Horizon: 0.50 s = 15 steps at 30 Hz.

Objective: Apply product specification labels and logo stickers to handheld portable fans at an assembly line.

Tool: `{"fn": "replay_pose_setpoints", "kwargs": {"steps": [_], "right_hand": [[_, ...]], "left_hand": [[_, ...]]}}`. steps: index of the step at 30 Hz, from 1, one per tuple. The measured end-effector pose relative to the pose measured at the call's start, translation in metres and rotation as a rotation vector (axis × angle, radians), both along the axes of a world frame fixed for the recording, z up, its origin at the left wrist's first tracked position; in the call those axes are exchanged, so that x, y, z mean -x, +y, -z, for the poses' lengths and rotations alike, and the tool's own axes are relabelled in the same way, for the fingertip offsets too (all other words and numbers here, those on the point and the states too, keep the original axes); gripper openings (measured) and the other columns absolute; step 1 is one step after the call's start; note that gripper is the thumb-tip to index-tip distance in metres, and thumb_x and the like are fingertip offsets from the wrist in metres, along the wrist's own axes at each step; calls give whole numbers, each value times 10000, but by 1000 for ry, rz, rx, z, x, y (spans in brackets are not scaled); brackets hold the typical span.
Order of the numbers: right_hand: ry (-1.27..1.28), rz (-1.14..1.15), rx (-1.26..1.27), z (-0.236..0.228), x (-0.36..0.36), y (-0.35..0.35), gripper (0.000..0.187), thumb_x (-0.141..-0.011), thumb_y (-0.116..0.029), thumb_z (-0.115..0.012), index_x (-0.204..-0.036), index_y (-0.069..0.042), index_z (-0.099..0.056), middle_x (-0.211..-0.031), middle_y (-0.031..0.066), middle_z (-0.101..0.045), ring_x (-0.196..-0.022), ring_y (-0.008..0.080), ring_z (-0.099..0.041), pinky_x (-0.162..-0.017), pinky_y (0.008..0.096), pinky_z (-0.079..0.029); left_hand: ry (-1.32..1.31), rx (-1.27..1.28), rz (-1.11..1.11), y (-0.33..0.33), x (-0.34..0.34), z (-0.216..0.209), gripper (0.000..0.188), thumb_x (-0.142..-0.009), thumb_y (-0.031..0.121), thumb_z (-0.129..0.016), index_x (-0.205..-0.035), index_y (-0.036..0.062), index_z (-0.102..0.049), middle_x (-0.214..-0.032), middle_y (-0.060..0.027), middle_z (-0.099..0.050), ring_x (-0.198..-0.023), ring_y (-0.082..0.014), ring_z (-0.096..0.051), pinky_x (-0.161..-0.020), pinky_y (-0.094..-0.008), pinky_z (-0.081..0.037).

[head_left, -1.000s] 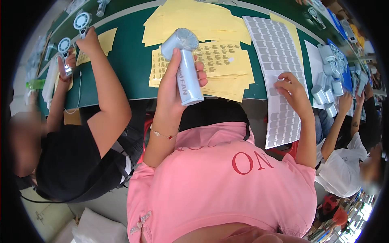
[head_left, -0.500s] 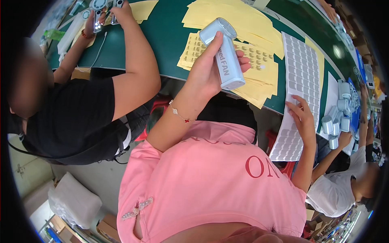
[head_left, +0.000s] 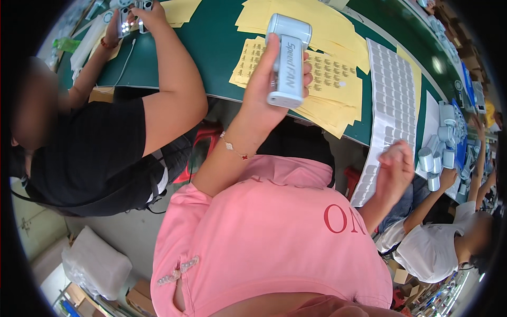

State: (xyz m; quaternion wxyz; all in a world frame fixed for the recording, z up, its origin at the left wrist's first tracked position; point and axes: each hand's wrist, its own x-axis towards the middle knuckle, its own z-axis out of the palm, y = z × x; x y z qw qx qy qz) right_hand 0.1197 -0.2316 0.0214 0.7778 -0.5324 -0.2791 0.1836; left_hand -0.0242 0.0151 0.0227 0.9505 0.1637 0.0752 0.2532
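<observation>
Head view: left hand [head_left: 262, 88] grips the blue fan [head_left: 288, 68], well apart from right hand [head_left: 395, 168] (grip unclear).

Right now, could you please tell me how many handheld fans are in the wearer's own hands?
1: the pale-blue fan, in the left hand, before the yellow sheets. None shows in the right hand, blurred and curled.

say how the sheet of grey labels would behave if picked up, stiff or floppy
The sheet of grey labels is probably flexible but not limp: its near end overhangs the table with no sharp fold showing. It looks thin, so it is likely light for its size.
</observation>
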Motion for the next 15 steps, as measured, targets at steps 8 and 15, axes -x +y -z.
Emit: {"fn": "replay_pose_setpoints", "kwargs": {"steps": [8, 15], "right_hand": [[50, -379, 164, -34, 73, 80, 106, -772, 88, -589, -876, 72, -588, -912, 187, -612, -711, 188, -638, -560, 249, -545], [-120, -349, 239, -56, 83, 107, 111, -789, 74, -595, -897, 72, -573, -869, 95, -585, -712, 129, -614, -623, 196, -516]], "left_hand": [[214, 65, -213, -20, -4, -9, 439, -870, 482, -489, -961, 53, -522, -823, -73, -552, -718, -161, -534, -553, -251, -441], [190, 134, -174, -19, -1, -5, 401, -867, 401, -526, -973, 15, -492, -824, -92, -545, -745, -178, -527, -629, -270, -459]]}}
